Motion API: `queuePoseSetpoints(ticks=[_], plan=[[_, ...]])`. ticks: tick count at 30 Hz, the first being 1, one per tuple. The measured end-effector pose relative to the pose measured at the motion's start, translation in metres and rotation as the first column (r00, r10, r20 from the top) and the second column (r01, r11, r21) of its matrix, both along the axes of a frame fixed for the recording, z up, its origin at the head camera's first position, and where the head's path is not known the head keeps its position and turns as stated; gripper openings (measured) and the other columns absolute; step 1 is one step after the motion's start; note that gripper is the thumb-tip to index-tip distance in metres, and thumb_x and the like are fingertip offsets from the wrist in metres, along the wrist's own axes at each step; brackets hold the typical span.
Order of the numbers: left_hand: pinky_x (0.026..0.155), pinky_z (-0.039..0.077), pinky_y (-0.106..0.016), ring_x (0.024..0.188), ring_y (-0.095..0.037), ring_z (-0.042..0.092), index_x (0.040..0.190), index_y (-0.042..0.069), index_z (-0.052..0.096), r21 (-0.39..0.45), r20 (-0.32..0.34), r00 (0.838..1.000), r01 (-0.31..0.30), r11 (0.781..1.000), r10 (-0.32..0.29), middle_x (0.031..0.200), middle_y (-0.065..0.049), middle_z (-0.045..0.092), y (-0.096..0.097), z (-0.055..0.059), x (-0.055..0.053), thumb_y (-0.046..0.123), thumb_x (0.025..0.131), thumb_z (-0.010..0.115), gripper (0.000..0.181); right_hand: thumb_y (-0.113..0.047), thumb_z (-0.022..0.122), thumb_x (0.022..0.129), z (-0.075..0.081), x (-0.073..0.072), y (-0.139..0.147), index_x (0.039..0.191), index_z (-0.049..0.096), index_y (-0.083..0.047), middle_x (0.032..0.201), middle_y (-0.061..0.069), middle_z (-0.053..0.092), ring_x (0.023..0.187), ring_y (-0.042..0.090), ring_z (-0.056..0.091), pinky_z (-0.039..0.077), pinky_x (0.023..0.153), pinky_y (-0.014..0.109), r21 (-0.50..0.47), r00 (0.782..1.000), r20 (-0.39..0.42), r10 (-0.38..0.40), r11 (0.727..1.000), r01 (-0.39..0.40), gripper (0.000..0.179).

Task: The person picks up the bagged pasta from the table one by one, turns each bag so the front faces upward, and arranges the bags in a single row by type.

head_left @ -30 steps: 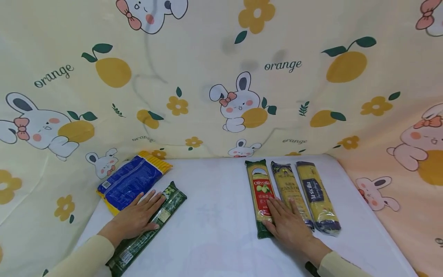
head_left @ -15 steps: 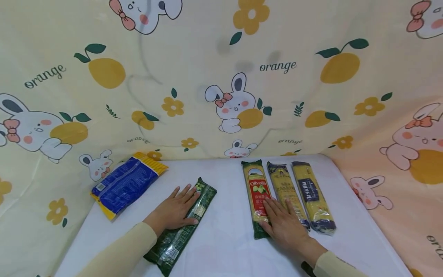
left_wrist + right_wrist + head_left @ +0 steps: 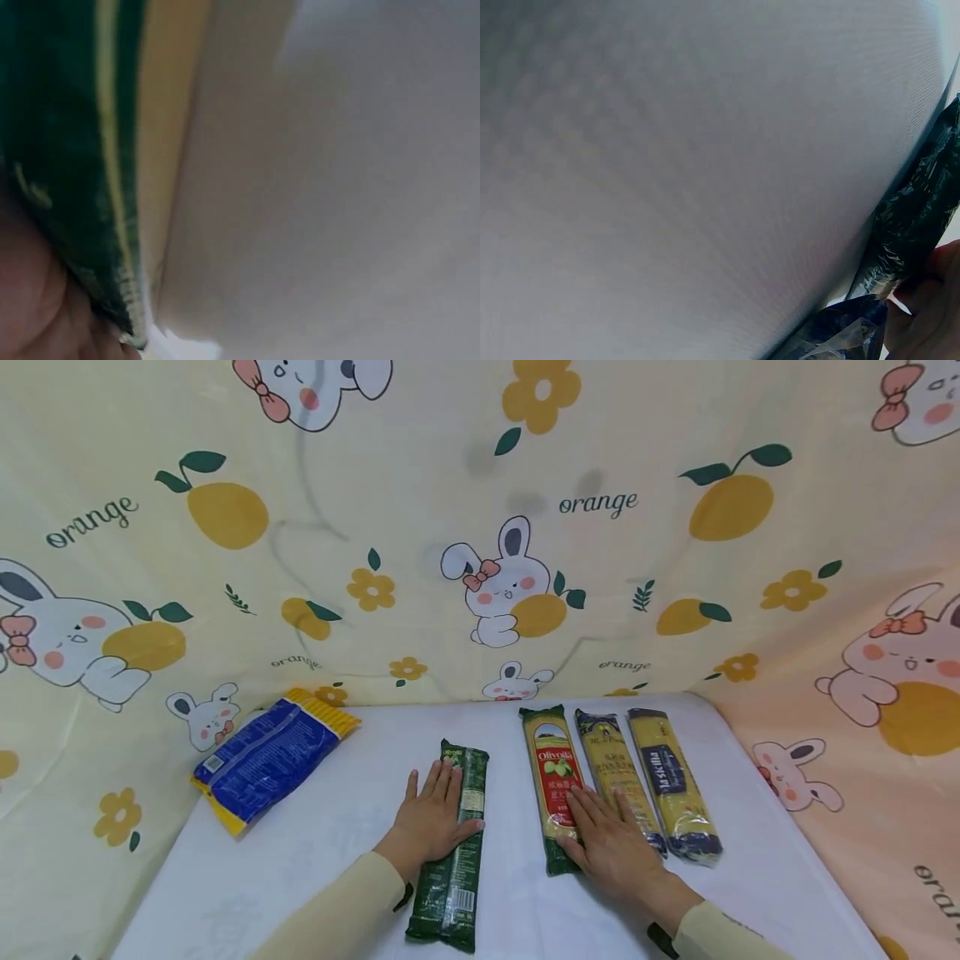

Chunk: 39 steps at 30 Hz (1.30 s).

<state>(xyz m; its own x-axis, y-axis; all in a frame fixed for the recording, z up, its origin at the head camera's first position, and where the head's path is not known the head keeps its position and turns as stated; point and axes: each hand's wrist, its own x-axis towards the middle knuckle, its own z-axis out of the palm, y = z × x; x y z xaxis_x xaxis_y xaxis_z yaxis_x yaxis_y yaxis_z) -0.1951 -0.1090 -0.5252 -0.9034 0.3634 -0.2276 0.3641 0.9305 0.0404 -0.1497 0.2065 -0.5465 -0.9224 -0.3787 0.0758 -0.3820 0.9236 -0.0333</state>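
My left hand (image 3: 427,822) lies flat on a long green pasta packet (image 3: 457,885), its back with a barcode facing up. The fingers are straight, the thumb across the packet. In the left wrist view the green packet (image 3: 60,90) fills the left side, blurred. Over on the right, my right hand (image 3: 618,847) rests with extended fingers on the Olivoila spaghetti packet (image 3: 551,752) with a red label. It also covers part of the middle yellow pasta packet (image 3: 611,747). A dark green packet end (image 3: 919,202) shows beside the hand in the right wrist view.
A third pasta packet (image 3: 671,777) with a navy label lies rightmost in the row. At the back left is a blue and yellow bag (image 3: 273,760), against the patterned cloth backdrop (image 3: 420,468). White cloth covers the table (image 3: 315,860).
My left hand has slid the green packet rightward from beside the blue bag toward the row, turning it more upright. My right hand stays on the packets; the head view shifts slightly.
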Motion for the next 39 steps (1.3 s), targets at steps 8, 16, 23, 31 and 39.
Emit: queuePoseSetpoints(ticks=[8, 16, 23, 31, 39], plan=[[0.130, 0.010, -0.061, 0.165, -0.033, 0.006, 0.169, 0.005, 0.016, 0.086, 0.036, 0.997, -0.077, 0.993, 0.074, 0.177, -0.015, 0.010, -0.004, -0.004, 0.000, 0.072, 0.104, 0.037, 0.095, -0.050, 0.055, 0.107, 0.003, 0.002, -0.004, 0.158, 0.046, -0.002, 0.165, 0.016, 0.044, 0.151, 0.039, 0.044, 0.017, 0.125, 0.068, -0.059, 0.999, -0.033, 0.027, 0.998, -0.029, 0.070], [0.130, 0.011, -0.061, 0.165, -0.032, 0.008, 0.169, 0.007, 0.019, 0.085, 0.098, 0.995, 0.000, 0.996, -0.009, 0.177, -0.013, 0.013, -0.025, 0.002, -0.010, 0.072, 0.103, 0.041, 0.095, -0.052, 0.051, 0.109, 0.003, 0.002, -0.008, 0.160, 0.043, -0.003, 0.167, 0.016, 0.041, 0.153, 0.038, 0.042, 0.013, 0.127, 0.066, -0.048, 1.000, 0.002, 0.018, 0.999, -0.018, 0.071], [0.130, 0.007, -0.062, 0.165, -0.031, 0.012, 0.168, 0.007, 0.023, -0.001, 0.060, 0.997, -0.039, 0.999, 0.039, 0.176, -0.013, 0.018, -0.024, 0.003, -0.001, 0.082, 0.098, 0.039, 0.104, -0.053, 0.048, 0.109, 0.002, 0.002, -0.006, 0.160, 0.042, -0.003, 0.168, 0.016, 0.039, 0.154, 0.038, 0.039, 0.012, 0.127, 0.067, -0.037, 0.999, 0.033, 0.020, 0.999, -0.019, 0.072], [0.130, 0.006, -0.063, 0.165, -0.032, 0.009, 0.169, 0.006, 0.018, 0.059, 0.028, 0.994, -0.103, 0.993, 0.102, 0.177, -0.014, 0.013, -0.019, -0.005, 0.005, 0.082, 0.099, 0.035, 0.105, -0.054, 0.049, 0.109, 0.005, 0.001, -0.001, 0.159, 0.043, -0.002, 0.167, 0.016, 0.040, 0.154, 0.038, 0.040, 0.014, 0.127, 0.067, -0.013, 1.000, 0.016, 0.011, 1.000, -0.011, 0.072], [0.130, 0.005, -0.063, 0.165, -0.032, 0.010, 0.168, 0.005, 0.019, 0.097, 0.031, 0.994, -0.109, 0.989, 0.107, 0.177, -0.015, 0.015, -0.018, -0.004, 0.006, 0.081, 0.098, 0.039, 0.106, -0.053, 0.052, 0.108, 0.009, 0.000, -0.002, 0.158, 0.046, -0.002, 0.166, 0.017, 0.042, 0.153, 0.039, 0.040, 0.016, 0.126, 0.068, -0.017, 0.999, 0.038, 0.000, 1.000, 0.001, 0.072]])
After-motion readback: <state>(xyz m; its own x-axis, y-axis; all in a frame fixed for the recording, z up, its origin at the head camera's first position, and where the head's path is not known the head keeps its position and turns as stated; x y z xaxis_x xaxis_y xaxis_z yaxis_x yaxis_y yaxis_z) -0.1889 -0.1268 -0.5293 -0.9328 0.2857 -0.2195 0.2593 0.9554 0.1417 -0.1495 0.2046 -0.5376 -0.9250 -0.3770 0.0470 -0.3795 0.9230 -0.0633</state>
